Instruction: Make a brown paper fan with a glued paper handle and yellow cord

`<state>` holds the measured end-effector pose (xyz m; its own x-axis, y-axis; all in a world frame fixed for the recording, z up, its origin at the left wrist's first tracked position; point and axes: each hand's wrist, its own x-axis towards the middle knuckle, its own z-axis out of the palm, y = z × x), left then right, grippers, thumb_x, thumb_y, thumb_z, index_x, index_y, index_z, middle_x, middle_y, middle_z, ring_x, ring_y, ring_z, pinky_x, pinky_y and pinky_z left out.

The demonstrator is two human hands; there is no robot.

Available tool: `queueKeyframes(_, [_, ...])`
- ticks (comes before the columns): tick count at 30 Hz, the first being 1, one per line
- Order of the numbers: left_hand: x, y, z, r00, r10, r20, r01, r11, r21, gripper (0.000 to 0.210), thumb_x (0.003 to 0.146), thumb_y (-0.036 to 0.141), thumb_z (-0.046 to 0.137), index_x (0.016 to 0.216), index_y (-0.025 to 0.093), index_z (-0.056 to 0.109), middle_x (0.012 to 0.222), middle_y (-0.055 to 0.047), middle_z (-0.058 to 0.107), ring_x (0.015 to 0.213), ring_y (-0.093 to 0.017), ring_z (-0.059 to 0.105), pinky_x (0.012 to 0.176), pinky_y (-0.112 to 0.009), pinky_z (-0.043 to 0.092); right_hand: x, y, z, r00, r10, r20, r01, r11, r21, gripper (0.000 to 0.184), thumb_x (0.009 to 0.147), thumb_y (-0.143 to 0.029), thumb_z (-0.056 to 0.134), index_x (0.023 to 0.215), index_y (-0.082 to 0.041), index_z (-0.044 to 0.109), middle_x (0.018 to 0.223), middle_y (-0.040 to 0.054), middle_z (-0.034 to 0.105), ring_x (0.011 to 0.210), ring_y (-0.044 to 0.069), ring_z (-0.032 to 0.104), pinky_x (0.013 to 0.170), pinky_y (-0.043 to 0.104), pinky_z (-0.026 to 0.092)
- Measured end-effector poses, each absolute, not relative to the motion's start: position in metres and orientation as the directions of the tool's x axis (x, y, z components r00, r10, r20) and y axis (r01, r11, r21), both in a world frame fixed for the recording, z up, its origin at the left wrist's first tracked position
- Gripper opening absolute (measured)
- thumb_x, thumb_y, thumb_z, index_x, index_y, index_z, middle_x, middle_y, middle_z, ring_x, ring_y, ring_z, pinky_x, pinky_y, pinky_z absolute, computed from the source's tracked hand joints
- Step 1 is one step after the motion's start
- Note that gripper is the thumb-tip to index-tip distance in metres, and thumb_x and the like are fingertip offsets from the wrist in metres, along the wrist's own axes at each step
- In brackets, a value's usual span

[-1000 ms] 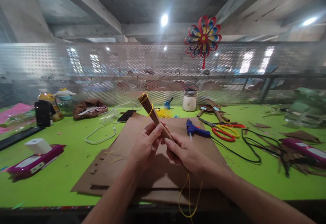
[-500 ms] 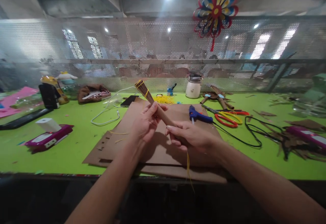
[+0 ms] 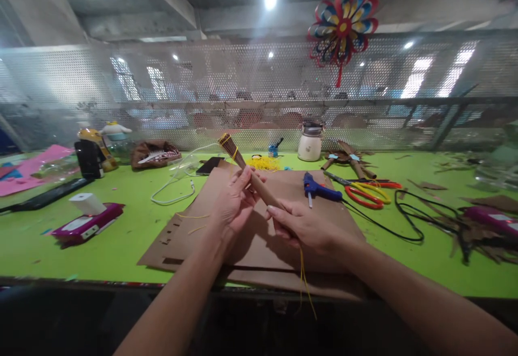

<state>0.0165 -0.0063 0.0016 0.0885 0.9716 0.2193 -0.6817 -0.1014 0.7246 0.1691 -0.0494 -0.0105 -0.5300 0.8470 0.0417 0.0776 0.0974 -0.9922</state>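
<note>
Small broom (image 3: pixel 264 190), one; mid-view, brush end toward 11 o'clock; left hand (image 3: pixel 238 199) loosely holding upper handle, right hand (image 3: pixel 303 224) gripping lower end; hands further apart than second ago, seemingly baring more handle; glue gun (image 3: pixel 322 190), one, 3 o'clock; jar (image 3: pixel 309 144), one, 2 o'clock; power strips (image 3: pixel 88 226), two, 9 and 3 o'clock.

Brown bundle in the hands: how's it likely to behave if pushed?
The brown bundle is probably fairly stiff: it runs straight between the left hand and right hand. Its rounded handle may roll. The flared end's thin strips, bound with yellow thread, might flex.
</note>
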Motion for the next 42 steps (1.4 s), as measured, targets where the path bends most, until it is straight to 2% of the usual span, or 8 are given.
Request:
queueKeyframes(5, [0.02, -0.011, 0.002, 0.186, 0.967, 0.175, -0.634, -0.018, 0.773, 0.025, 0.072, 0.031, 0.071, 0.088, 0.013, 0.065, 0.071, -0.002, 0.063, 0.064, -0.011, 0.059, 0.06, -0.022, 0.049, 0.169, -0.046, -0.014, -0.538, 0.837, 0.102, 0.044, 0.148, -0.988, 0.024, 0.09, -0.043, 0.041, 0.086, -0.02, 0.045, 0.053, -0.0092, 0.039, 0.038, 0.005, 0.032, 0.036, 0.016, 0.027])
queueKeyframes(11, [0.017, -0.007, 0.006, 0.036, 0.984, 0.176, -0.709, -0.099, 0.699, 0.014, 0.072, 0.025, 0.071, 0.077, 0.014, 0.064, 0.067, 0.0, 0.061, 0.06, -0.008, 0.057, 0.063, -0.021, 0.05, 0.164, -0.048, -0.014, -0.528, 0.842, 0.109, 0.119, 0.201, -0.972, 0.02, 0.091, -0.037, 0.039, 0.087, -0.019, 0.046, 0.048, -0.0101, 0.038, 0.036, 0.005, 0.032, 0.036, 0.017, 0.025])
queueKeyframes(19, [0.016, -0.005, 0.007, -0.041, 0.989, 0.139, -0.716, -0.126, 0.686, 0.011, 0.079, 0.022, 0.063, 0.081, 0.011, 0.066, 0.064, -0.002, 0.06, 0.058, -0.009, 0.057, 0.061, -0.022, 0.052, 0.162, -0.053, -0.011, -0.513, 0.841, 0.173, 0.201, 0.314, -0.928, 0.023, 0.091, -0.031, 0.04, 0.072, -0.017, 0.043, 0.053, -0.0068, 0.042, 0.045, 0.006, 0.036, 0.043, 0.018, 0.028])
queueKeyframes(31, [0.012, -0.003, 0.005, -0.008, 0.996, 0.094, -0.742, -0.069, 0.667, 0.01, 0.076, 0.019, 0.067, 0.081, 0.012, 0.064, 0.064, -0.001, 0.061, 0.058, -0.009, 0.058, 0.064, -0.023, 0.051, 0.16, -0.052, -0.022, -0.518, 0.845, 0.134, 0.202, 0.273, -0.941, 0.024, 0.091, -0.035, 0.038, 0.074, -0.018, 0.043, 0.048, -0.0064, 0.045, 0.04, 0.007, 0.038, 0.041, 0.019, 0.03])
queueKeyframes(34, [0.014, -0.006, 0.005, -0.01, 0.992, 0.128, -0.705, -0.098, 0.702, 0.015, 0.073, 0.022, 0.07, 0.082, 0.013, 0.063, 0.063, 0.0, 0.06, 0.057, -0.009, 0.058, 0.063, -0.023, 0.05, 0.162, -0.053, -0.017, -0.516, 0.846, 0.135, 0.228, 0.288, -0.93, 0.021, 0.087, -0.033, 0.045, 0.075, -0.017, 0.049, 0.052, -0.0053, 0.047, 0.042, 0.007, 0.04, 0.042, 0.02, 0.032])
queueKeyframes(37, [0.022, -0.01, 0.0, 0.04, 0.983, 0.18, -0.61, -0.118, 0.783, 0.023, 0.069, 0.026, 0.073, 0.086, 0.014, 0.062, 0.064, 0.0, 0.06, 0.058, -0.01, 0.058, 0.061, -0.022, 0.049, 0.164, -0.051, -0.01, -0.447, 0.856, 0.26, 0.205, 0.381, -0.902, 0.012, 0.083, -0.026, 0.053, 0.081, -0.015, 0.056, 0.072, 0.0001, 0.058, 0.064, 0.011, 0.051, 0.058, 0.023, 0.04])
queueKeyframes(39, [0.029, -0.013, -0.005, 0.106, 0.975, 0.195, -0.54, -0.108, 0.835, 0.025, 0.069, 0.028, 0.073, 0.087, 0.016, 0.061, 0.065, 0.001, 0.06, 0.059, -0.01, 0.058, 0.06, -0.023, 0.049, 0.164, -0.048, -0.009, -0.441, 0.855, 0.273, 0.143, 0.368, -0.919, 0.013, 0.083, -0.026, 0.052, 0.084, -0.014, 0.057, 0.08, 0.0021, 0.06, 0.073, 0.013, 0.053, 0.065, 0.025, 0.042])
queueKeyframes(42, [0.035, -0.016, -0.012, 0.138, 0.963, 0.232, -0.449, -0.148, 0.881, 0.023, 0.07, 0.03, 0.072, 0.082, 0.018, 0.057, 0.066, 0.002, 0.059, 0.056, -0.01, 0.057, 0.052, -0.021, 0.045, 0.159, -0.043, -0.017, -0.46, 0.871, 0.172, 0.062, 0.225, -0.972, 0.021, 0.086, -0.034, 0.047, 0.082, -0.015, 0.054, 0.068, 0.0006, 0.057, 0.058, 0.012, 0.052, 0.057, 0.026, 0.043])
